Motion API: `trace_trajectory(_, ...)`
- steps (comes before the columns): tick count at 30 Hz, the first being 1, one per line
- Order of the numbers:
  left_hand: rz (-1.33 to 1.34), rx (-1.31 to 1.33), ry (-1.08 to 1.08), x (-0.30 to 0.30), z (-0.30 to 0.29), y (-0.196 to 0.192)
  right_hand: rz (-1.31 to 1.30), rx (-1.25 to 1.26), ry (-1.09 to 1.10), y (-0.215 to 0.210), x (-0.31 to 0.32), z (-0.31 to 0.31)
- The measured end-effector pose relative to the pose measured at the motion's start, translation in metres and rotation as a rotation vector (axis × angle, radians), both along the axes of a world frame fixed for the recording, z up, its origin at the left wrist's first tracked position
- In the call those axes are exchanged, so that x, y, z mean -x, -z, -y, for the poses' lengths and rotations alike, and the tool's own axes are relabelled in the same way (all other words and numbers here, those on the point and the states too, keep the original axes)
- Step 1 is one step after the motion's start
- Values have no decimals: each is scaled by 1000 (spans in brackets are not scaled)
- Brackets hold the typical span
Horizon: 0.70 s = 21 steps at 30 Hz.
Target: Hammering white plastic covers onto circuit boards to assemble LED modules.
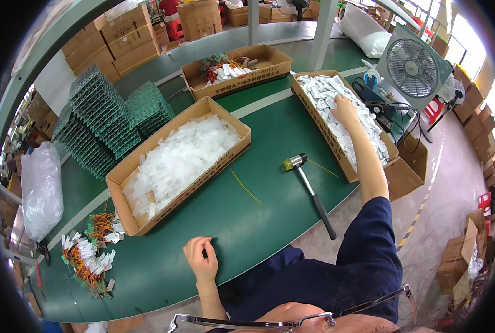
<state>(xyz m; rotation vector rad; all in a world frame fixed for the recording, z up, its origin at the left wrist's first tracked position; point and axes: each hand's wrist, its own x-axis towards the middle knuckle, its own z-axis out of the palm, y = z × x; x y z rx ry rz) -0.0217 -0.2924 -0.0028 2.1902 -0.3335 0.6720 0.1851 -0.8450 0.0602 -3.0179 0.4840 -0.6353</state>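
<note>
My right hand (344, 110) reaches into a long cardboard box of small flat white pieces (326, 91) at the right. Its fingers are bent together and touch the pieces; whether one is between the fingertips is too small to tell. My left hand (202, 258) hovers over the near edge of the green table (264, 222), loosely curled, with nothing visible in it. Left of centre stands a cardboard box (183, 198) heaped with clear plastic sleeves (186, 147). A mallet (313, 194) with a yellow-and-black head lies between the boxes, its handle over the table edge.
Orange-wired parts with white ends (89, 258) lie at the near left. Stacked green boards (100, 114) stand beyond them. A third box (247, 80) holds wired parts at the back. Thin yellow wires (245, 186) lie on the table. A fan (411, 67) stands at the far right.
</note>
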Motion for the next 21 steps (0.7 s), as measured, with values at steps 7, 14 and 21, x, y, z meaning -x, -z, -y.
trace_trajectory(7, -54, 1, -2, 1, 4, -2, 2, 139, 191, 21, -32, 15)
trace_trajectory(14, -40, -44, -9, 0, -1, -2, 23, 117, 184, 10, -26, -11)
trace_trajectory(21, -36, -58, 58, -2, 6, 2, 212, -20, -124, -8, -9, 18)
